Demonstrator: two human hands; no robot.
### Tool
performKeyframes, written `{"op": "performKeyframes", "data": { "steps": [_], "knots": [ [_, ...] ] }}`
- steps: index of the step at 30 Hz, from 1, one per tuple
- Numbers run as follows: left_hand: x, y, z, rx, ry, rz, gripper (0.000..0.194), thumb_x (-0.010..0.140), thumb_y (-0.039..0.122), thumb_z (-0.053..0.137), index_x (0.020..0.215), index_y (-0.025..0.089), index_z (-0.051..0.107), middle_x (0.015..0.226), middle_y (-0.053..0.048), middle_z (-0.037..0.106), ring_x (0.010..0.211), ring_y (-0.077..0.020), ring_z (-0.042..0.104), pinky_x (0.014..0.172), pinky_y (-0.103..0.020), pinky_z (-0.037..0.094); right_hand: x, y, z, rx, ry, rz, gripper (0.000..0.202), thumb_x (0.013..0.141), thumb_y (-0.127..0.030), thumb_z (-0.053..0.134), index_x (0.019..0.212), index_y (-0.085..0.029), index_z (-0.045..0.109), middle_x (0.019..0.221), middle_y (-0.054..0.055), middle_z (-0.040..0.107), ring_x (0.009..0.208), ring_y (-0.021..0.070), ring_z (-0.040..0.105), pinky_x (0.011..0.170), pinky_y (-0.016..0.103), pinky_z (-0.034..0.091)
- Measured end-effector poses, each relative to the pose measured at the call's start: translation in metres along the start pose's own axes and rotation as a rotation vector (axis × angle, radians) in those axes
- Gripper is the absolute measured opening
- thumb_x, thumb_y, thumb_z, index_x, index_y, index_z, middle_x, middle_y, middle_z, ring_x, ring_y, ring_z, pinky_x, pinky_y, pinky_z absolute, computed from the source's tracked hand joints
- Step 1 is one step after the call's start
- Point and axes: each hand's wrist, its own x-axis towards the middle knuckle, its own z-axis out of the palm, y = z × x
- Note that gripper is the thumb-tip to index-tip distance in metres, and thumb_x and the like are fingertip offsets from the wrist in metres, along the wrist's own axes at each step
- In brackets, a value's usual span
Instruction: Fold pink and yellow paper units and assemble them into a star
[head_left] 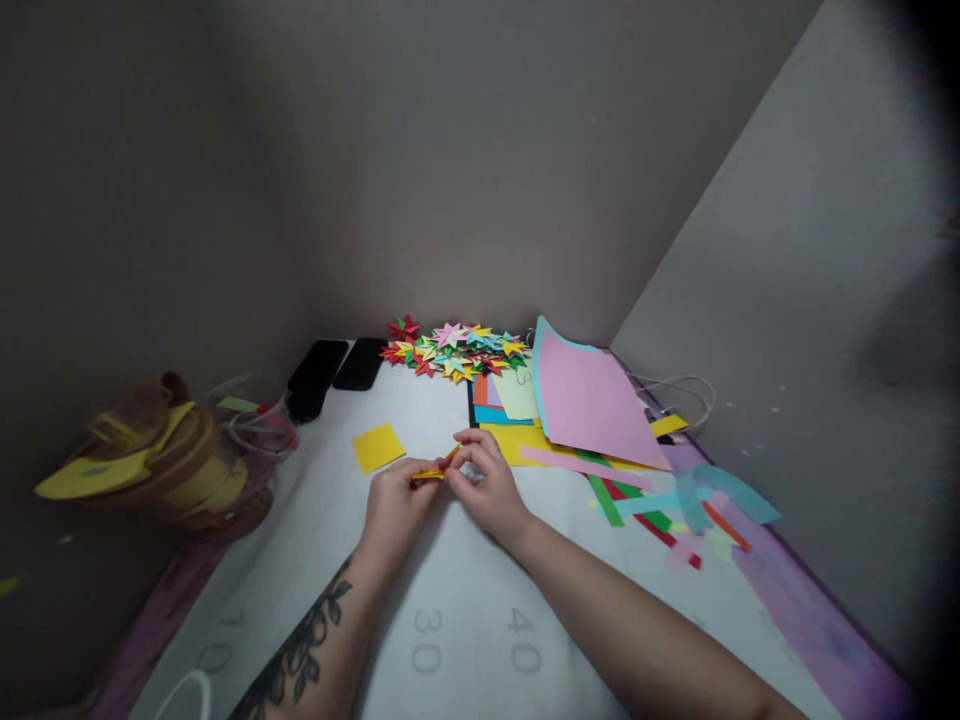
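Note:
Both hands meet over the middle of the white mat. My left hand (pixel 401 493) is closed on a small folded yellow paper (pixel 429 474). On its other side my right hand (pixel 484 480) pinches the same paper between thumb and fingers, and part of the paper stands up at a slant. The fingers hide much of its shape. A yellow paper square (pixel 379 447) lies flat just beyond my left hand.
Folded paper stars (pixel 454 350) are heaped at the back, beside two black phones (pixel 360 364). Right of them lie a pink sheet (pixel 592 395) and coloured strips (pixel 637 500). A brown pot (pixel 202 470) stands at the left.

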Motion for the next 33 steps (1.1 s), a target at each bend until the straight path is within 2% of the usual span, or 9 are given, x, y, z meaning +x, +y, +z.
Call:
{"op": "performKeyframes", "data": {
  "steps": [5,9,15,20,24,26,29,33],
  "knots": [
    [0.003,0.004,0.001,-0.025,-0.01,-0.137,0.017,0.071,0.025,0.062,0.077,0.015,0.074,0.07,-0.004,0.072,0.064,-0.0172,0.062,0.06,-0.025,0.044,0.0,0.001,-0.002,-0.031,-0.015,-0.047,0.007,0.082,-0.02,0.058,0.08,-0.022,0.064,0.11,0.007,0.052,0.107,0.0213,0.05,0.095,0.04,0.04],
    [0.004,0.005,0.0,-0.038,0.009,-0.179,0.017,0.067,0.025,0.063,0.074,0.014,0.074,0.064,-0.003,0.07,0.059,-0.0156,0.059,0.056,-0.024,0.041,-0.001,0.001,-0.002,-0.034,-0.005,-0.078,0.008,0.079,-0.017,0.061,0.082,-0.023,0.065,0.11,0.007,0.052,0.106,0.0216,0.051,0.094,0.04,0.042],
    [0.003,0.009,0.0,-0.091,0.014,-0.184,0.016,0.066,0.024,0.063,0.073,0.015,0.074,0.066,-0.004,0.07,0.061,-0.0161,0.059,0.058,-0.024,0.041,-0.001,-0.001,-0.002,-0.059,-0.006,-0.105,0.011,0.076,-0.015,0.062,0.082,-0.023,0.067,0.113,0.008,0.053,0.103,0.0225,0.053,0.084,0.039,0.046],
    [0.001,0.016,0.0,-0.062,-0.058,-0.132,0.017,0.07,0.028,0.06,0.069,0.015,0.073,0.06,-0.002,0.066,0.058,-0.0145,0.055,0.056,-0.023,0.038,0.0,-0.004,-0.003,-0.043,-0.004,-0.077,0.011,0.079,-0.014,0.057,0.077,-0.022,0.064,0.109,0.008,0.054,0.107,0.0231,0.051,0.089,0.041,0.044],
    [0.0,0.016,0.001,-0.082,-0.1,-0.15,0.02,0.07,0.029,0.061,0.061,0.013,0.068,0.052,0.001,0.056,0.052,-0.011,0.046,0.05,-0.021,0.032,0.001,-0.002,0.0,0.082,0.002,0.065,0.008,0.076,-0.015,0.057,0.072,-0.021,0.059,0.106,0.007,0.054,0.104,0.0209,0.053,0.084,0.035,0.046],
    [0.0,0.015,0.002,-0.126,-0.142,-0.186,0.022,0.07,0.03,0.06,0.057,0.013,0.064,0.049,0.003,0.05,0.049,-0.0092,0.04,0.048,-0.02,0.028,0.001,0.0,0.004,0.197,0.029,0.167,0.008,0.073,-0.016,0.059,0.077,-0.021,0.056,0.095,0.004,0.056,0.092,0.0186,0.057,0.075,0.031,0.048],
    [0.001,0.014,0.002,-0.177,-0.203,-0.227,0.025,0.07,0.031,0.06,0.055,0.012,0.06,0.047,0.004,0.045,0.047,-0.0077,0.035,0.046,-0.02,0.024,0.0,0.002,0.007,0.398,0.032,0.333,0.028,0.071,-0.019,0.062,0.095,-0.023,0.047,0.073,-0.003,0.055,0.063,0.0132,0.056,0.058,0.025,0.047],
    [0.001,0.016,0.003,-0.181,-0.211,-0.259,0.026,0.069,0.034,0.062,0.056,0.012,0.063,0.047,0.003,0.047,0.048,-0.0078,0.036,0.046,-0.02,0.024,-0.001,0.0,0.007,0.511,0.003,0.422,0.037,0.073,-0.02,0.06,0.103,-0.024,0.04,0.064,-0.008,0.052,0.05,0.0101,0.052,0.048,0.021,0.043]
  ]
}}
